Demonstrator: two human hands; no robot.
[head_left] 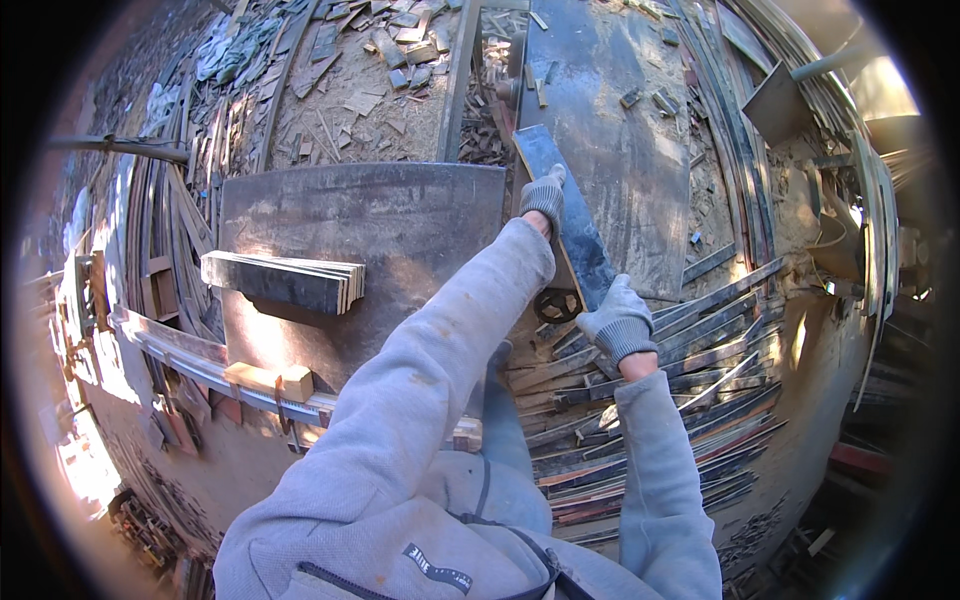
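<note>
Both my hands wear grey knit gloves and hold one dark wooden plank [562,205] that slants from upper left to lower right over a metal machine table. My left hand [544,196] presses on the plank's left edge near its far end. My right hand [618,320] grips the plank's near end. Below my right hand lies a big pile of similar curved planks [660,400]. A small handwheel [556,304] shows under the plank, between my arms.
A stack of several cut planks [285,280] lies on a wide steel table [400,215] to the left. A long metal bed [620,130] runs away ahead. Offcuts and sawdust [350,80] cover the ground beyond. Thin strips [740,90] lean on the right.
</note>
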